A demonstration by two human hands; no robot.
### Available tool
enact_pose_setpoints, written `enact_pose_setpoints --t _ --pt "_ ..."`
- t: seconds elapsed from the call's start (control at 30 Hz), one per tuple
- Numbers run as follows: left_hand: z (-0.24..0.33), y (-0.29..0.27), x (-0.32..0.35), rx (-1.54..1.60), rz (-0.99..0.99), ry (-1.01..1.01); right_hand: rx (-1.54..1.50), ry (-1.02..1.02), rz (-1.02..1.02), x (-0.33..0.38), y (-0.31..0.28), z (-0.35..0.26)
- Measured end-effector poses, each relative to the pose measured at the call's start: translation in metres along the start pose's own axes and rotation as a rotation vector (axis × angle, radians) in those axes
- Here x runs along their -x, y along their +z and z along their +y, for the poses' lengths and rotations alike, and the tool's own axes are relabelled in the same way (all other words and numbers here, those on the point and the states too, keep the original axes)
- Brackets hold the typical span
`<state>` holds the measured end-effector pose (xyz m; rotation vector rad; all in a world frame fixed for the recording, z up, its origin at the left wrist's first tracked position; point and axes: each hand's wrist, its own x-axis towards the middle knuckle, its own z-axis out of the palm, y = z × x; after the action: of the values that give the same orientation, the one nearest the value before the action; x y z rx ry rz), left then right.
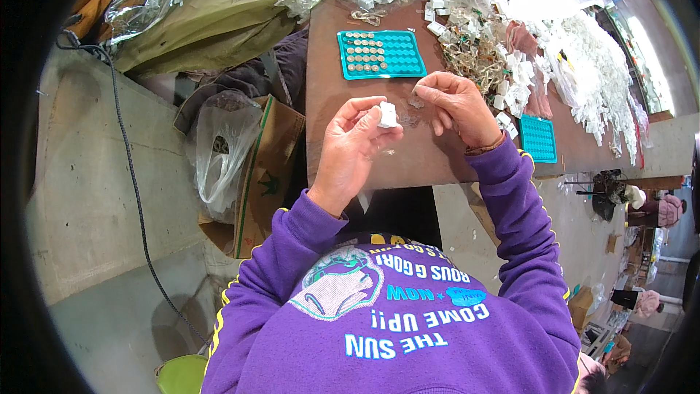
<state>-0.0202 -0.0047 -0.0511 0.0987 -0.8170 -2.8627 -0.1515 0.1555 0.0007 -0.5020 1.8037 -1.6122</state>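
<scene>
My left hand [355, 137] is closed on a small white box-like plastic piece [388, 114], pinched between thumb and fingers above the near part of the brown table [408, 168]. To its right, my right hand [456, 107] has thumb and forefinger pinched together. A tiny dark thing shows at those fingertips, too small to name. Beyond both hands lies a teal tray [403, 47] with rows of hollows. Several round silvery discs [362, 51] sit in the hollows of its left part; those on the right hold none.
A large heap of white pieces and tangled cords [474, 51] covers the table's far and right side. A second teal tray [538, 138] lies by the right edge. Left of the table stand a cardboard box [270, 160] and a clear plastic bag [226, 153]. A cable [131, 153] hangs further left.
</scene>
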Motion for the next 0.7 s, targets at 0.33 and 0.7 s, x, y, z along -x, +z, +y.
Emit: enact_pose_setpoints --t 0.33,0.7 --pt "-0.001 0.000 -0.001 -0.010 0.008 0.000 -0.002 0.048 -0.009 0.006 0.009 -0.011" --pt "0.000 0.001 0.000 0.017 0.003 -0.013 0.102 -0.327 0.218 0.016 0.051 0.004"
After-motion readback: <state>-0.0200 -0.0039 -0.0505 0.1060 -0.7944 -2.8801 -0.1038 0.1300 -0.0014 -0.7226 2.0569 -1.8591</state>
